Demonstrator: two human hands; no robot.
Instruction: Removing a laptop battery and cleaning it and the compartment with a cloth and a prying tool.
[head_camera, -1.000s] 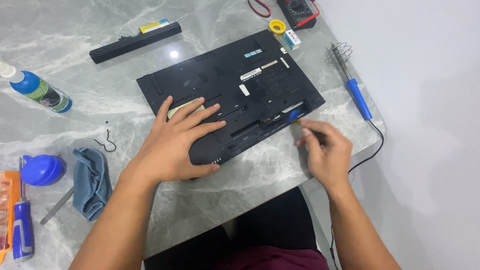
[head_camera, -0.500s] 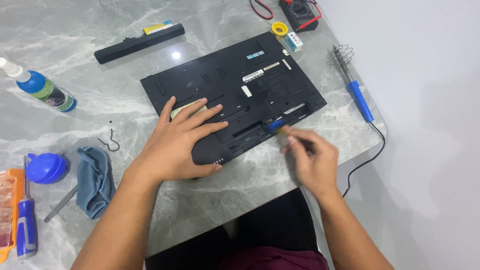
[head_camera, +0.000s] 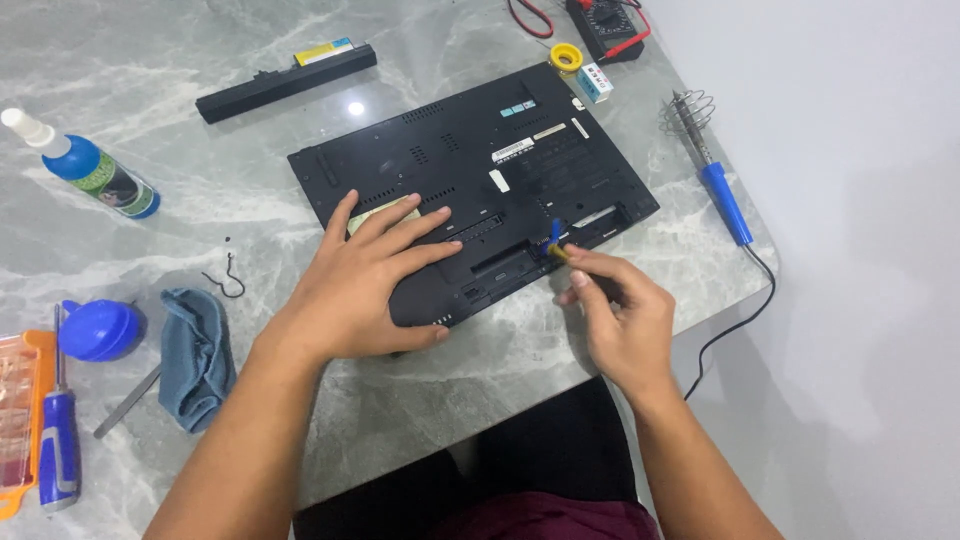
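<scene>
Laptop (head_camera: 470, 190) lies bottom-up on the grey surface (head_camera: 180, 200). Left hand (head_camera: 365, 285) presses flat on it, grip released; right hand (head_camera: 620, 315) pinches a small blue screwdriver (head_camera: 553, 240) at the near edge (tip hidden). Best kept upright, with steady downward pressure while the laptop stays pinned.

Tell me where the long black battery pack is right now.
In the head view, the long black battery pack lies on the grey marble table at upper left, just beyond the upturned black laptop and right of the blue spray bottle.
</scene>
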